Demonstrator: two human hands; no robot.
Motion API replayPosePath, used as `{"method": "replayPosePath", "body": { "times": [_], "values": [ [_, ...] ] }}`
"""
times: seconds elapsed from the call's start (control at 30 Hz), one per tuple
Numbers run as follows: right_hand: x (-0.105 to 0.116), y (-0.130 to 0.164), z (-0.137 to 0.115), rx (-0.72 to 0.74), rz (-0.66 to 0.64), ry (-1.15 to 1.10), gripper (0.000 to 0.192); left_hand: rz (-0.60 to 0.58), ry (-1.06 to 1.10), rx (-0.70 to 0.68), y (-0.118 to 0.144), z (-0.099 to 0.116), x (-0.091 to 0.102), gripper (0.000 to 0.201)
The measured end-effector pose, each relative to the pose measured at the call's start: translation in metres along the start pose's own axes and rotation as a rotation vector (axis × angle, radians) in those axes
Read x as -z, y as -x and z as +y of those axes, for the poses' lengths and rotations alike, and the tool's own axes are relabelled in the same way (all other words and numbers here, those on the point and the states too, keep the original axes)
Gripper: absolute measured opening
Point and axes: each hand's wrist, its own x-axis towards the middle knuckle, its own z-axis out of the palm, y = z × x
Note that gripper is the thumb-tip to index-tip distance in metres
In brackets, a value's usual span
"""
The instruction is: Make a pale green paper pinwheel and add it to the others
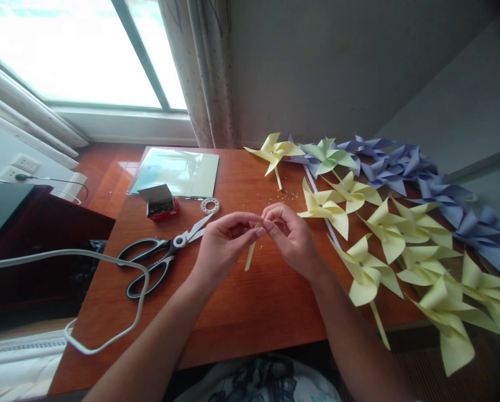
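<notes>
Both of my hands meet over the middle of the wooden table (241, 312). My left hand (225, 241) and my right hand (289, 231) pinch the top of a thin pale yellow paper strip (250, 255) between their fingertips. The strip hangs down and to the left below my left fingers. Black-handled scissors (158, 262) lie just left of my left hand, blades pointing at it. Yellow paper pinwheels (363, 271) on sticks lie right of my right hand.
Purple pinwheels (400, 164) line the back right, with a green one (327, 156) among them. A small open box of pins (161, 202), a tape roll (210, 205) and a plastic sleeve of paper (177, 172) sit at the back left. A white cable (107, 340) loops over the left edge.
</notes>
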Motion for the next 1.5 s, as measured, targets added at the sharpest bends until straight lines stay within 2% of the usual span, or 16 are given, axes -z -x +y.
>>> {"method": "replayPosePath", "body": {
  "times": [0.1, 0.37, 0.53, 0.7, 1.0, 1.13, 1.23, 1.5],
  "values": [
    [0.001, 0.0, 0.0, -0.004, -0.013, -0.032, 0.012, 0.005, 0.009, 0.016, 0.0, 0.0, 0.001, 0.016],
    [0.01, 0.0, -0.007, -0.064, 0.006, -0.112, 0.017, 0.023, -0.003, 0.108, 0.001, -0.001, 0.004, 0.028],
    [0.012, -0.001, -0.007, -0.091, -0.01, -0.049, 0.016, 0.018, -0.014, 0.07, 0.0, -0.003, 0.004, 0.027],
    [0.01, -0.002, -0.006, -0.131, 0.013, -0.099, 0.014, 0.07, -0.001, 0.054, -0.001, -0.002, 0.003, 0.035],
    [0.011, -0.003, -0.011, -0.042, -0.024, -0.046, 0.012, 0.033, 0.002, 0.031, 0.002, -0.004, 0.0, 0.028],
    [0.01, -0.003, -0.009, 0.013, 0.022, 0.069, 0.012, 0.023, -0.068, 0.071, 0.003, -0.004, -0.002, 0.028],
    [0.008, -0.002, -0.008, 0.038, 0.079, 0.117, 0.012, 0.021, -0.117, 0.048, 0.003, -0.003, -0.003, 0.03],
    [0.01, -0.002, -0.01, -0.005, 0.047, 0.011, 0.014, -0.04, -0.037, 0.129, 0.004, -0.001, 0.0, 0.024]
  ]
}}
